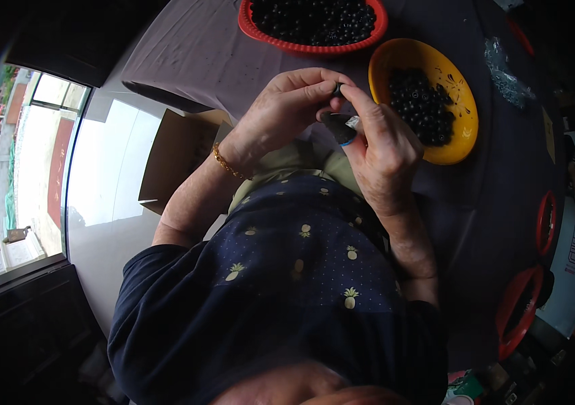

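Above my lap, my two hands meet at their fingertips around a small dark round piece (337,89) that looks like a black bead. My left hand (287,104), with a gold bracelet (220,162) on its wrist, pinches it between thumb and fingers. The index finger of my right hand (390,145) presses against the same piece from the right. A black cover with a blue edge (340,129) sits over my right thumb, beside a small whitish bit (353,121). Right of the hands is a yellow oval bowl (461,138), holding many black beads (419,104).
At the far edge a red basin (289,48) holds more black beads. A grey cloth (199,50) covers the table. To the right lie a clear plastic bag (503,74) and red-rimmed containers (522,314). An open cardboard box (173,155) stands at the left, near a window.
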`<state>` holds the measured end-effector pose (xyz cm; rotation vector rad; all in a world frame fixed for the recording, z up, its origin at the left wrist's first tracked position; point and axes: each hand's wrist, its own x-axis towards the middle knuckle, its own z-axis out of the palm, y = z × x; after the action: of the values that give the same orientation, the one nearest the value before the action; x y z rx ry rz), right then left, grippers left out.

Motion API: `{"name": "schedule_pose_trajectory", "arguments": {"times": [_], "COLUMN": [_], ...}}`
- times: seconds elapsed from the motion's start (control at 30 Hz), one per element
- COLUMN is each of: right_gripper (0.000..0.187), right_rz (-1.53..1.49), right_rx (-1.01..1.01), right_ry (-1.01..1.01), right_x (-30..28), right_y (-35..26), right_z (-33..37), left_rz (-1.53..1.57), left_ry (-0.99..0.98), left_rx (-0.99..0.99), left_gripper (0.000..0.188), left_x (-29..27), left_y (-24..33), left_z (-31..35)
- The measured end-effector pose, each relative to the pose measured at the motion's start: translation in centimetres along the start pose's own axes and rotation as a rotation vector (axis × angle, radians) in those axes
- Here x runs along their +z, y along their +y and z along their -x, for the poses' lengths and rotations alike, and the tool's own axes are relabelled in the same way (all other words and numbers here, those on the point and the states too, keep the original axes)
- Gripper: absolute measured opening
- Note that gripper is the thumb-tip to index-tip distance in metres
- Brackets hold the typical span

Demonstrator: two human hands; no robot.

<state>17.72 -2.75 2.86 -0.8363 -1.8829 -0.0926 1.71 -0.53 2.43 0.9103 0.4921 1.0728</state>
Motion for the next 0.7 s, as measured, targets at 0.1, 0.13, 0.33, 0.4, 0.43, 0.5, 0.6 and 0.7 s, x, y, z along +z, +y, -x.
{"name": "schedule_pose_trajectory", "arguments": {"times": [0.1, 0.13, 0.33, 0.4, 0.43, 0.5, 0.6, 0.7], "right_gripper": [0.031, 0.028, 0.033, 0.032, 0.032, 0.032, 0.031, 0.031], "right_rz": [-0.041, -0.069, 0.067, 0.08, 0.077, 0.071, 0.099, 0.044], "right_rx": [0.029, 0.076, 0.227, 0.246, 0.263, 0.281, 0.243, 0.276], "right_ry": [-0.021, -0.048, -0.163, -0.207, -0.225, -0.244, -0.236, -0.241], "right_x": [-0.7, -1.0, -1.0, -1.5, -1.7, -1.7, -1.5, -1.5], "right_y": [-0.6, -0.9, -0.1, -0.4, -0.6, -0.6, -0.2, -0.1], "right_z": [-0.3, -0.5, 0.1, -0.2, -0.4, -0.3, 0.0, 0.1], "left_rz": [-0.031, -0.008, -0.011, -0.083, -0.161, -0.176, -0.19, -0.18], "left_ry": [-0.051, -0.088, -0.139, -0.117, -0.098, -0.11, -0.133, -0.14], "left_rx": [0.002, 0.006, 0.017, 0.01, 0.008, 0.009, 0.013, 0.024], "left_gripper": [0.027, 0.028, 0.03, 0.03, 0.03, 0.03, 0.03, 0.028], "left_x": [-0.3, -0.4, 0.0, 0.4, 0.5, 0.3, 0.1, 0.0], "left_y": [0.2, 0.3, 0.3, 0.4, 0.3, 0.4, 0.2, 0.0], "left_z": [0.2, 0.2, 0.5, 0.7, 0.8, 0.7, 0.6, 0.6]}}
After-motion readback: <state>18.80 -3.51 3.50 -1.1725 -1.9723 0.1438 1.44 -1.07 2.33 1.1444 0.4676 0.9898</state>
